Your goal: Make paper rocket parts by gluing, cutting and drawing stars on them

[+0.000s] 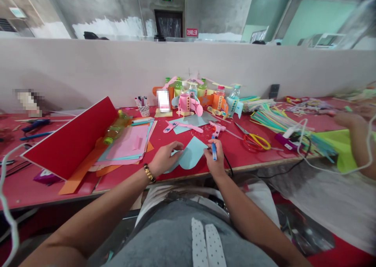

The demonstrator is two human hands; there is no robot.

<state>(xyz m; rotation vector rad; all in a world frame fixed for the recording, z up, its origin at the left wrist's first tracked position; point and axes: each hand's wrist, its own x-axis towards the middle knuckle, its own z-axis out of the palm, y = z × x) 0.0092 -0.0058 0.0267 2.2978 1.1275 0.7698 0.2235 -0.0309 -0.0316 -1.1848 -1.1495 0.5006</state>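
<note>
A light blue paper piece (192, 155) with a rounded lower edge lies between my hands near the table's front edge. My left hand (167, 156), with a beaded bracelet at the wrist, grips its left side between thumb and fingers. In my right hand (216, 162) is a blue marker pen (214, 148), held upright, while the fingertips touch the paper's right edge. A pink glue gun (217, 129) lies just beyond the right hand. Behind the paper is a pink paper propeller (183, 127) with stars, resting partly on grey-blue paper (192, 122).
Scissors (255, 139) and colored strips (272, 122) lie to the right. Decorated bottles (219, 98) stand at the back. On the left are stacked paper sheets (129, 141), a green bottle (117, 128) and a leaning red board (73, 139). Another person's arm (357, 141) reaches in at right.
</note>
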